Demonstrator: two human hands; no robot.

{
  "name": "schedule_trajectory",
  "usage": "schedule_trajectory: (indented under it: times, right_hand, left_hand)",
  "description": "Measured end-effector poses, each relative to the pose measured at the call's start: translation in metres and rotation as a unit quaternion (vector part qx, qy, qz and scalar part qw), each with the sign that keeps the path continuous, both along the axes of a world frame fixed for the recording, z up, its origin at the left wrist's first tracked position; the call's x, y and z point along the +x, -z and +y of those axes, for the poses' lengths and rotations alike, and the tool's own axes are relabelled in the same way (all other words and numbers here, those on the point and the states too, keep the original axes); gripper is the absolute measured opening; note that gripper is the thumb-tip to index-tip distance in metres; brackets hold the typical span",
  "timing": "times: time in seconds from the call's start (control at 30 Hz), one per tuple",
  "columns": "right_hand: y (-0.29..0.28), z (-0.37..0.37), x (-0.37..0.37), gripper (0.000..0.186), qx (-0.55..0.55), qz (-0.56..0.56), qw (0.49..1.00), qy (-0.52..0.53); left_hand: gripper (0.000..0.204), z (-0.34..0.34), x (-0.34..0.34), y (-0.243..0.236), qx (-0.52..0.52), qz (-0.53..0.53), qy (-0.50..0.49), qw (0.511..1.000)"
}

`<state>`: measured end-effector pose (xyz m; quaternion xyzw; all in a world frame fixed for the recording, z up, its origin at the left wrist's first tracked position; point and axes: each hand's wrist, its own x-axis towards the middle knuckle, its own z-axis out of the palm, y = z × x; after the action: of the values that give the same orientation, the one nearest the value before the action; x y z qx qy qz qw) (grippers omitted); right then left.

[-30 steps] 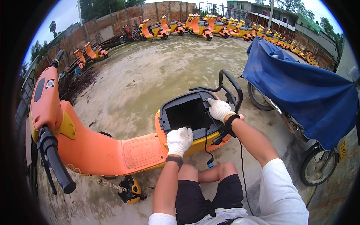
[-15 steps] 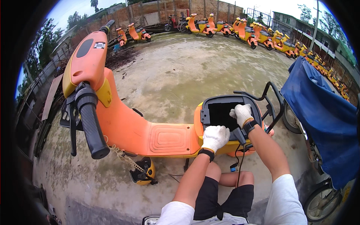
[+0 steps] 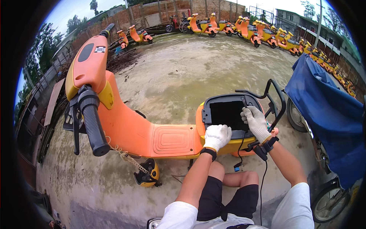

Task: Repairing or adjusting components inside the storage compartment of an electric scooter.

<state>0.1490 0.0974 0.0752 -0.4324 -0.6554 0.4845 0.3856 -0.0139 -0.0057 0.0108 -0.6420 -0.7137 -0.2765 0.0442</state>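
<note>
An orange and yellow scooter [image 3: 171,141] stands across in front of me, the dark compartment [image 3: 225,114] behind its footboard open. My left hand [image 3: 218,136], in a white knitted glove, is closed over the compartment's near left rim, its fingertips hidden. My right hand [image 3: 256,121], gloved too, is closed in a pinch at the compartment's right side. A thin dark piece shows just above its fingers; I cannot tell whether they hold it. From the near rim a black cable with a blue plug [image 3: 237,167] hangs down.
A yellow helmet [image 3: 147,172] hangs on a coiled cord below the footboard. A black rack [image 3: 280,101] rises behind the compartment. To the right stands a vehicle under a blue cover [image 3: 324,114]. Several scooters [image 3: 263,33] line the far wall.
My right hand has moved right and slightly nearer to me, from over the opening to its right side. My left hand stays at the near rim.
</note>
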Motion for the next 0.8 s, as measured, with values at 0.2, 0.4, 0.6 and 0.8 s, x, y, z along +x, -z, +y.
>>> schedule_trajectory:
  times: [0.2,0.4,0.6,0.8]
  right_hand:
    - [-0.023,0.013,0.05,0.036,0.165,-0.321,0.932,-0.028]
    - [-0.011,0.047,0.03,0.039,0.21,-0.468,0.857,0.057]
    - [0.015,0.072,0.027,0.031,0.295,-0.47,0.826,0.099]
    - [0.015,0.076,0.031,0.036,0.279,-0.51,0.812,0.057]
  left_hand:
    - [0.039,0.004,-0.001,0.009,0.037,0.054,-0.012,0.998]
    - [0.043,0.003,0.001,0.004,0.023,0.029,-0.006,0.999]
    - [0.04,0.002,0.002,0.002,0.025,0.055,-0.011,0.998]
    - [0.039,0.002,0.001,0.005,0.04,0.052,-0.008,0.998]
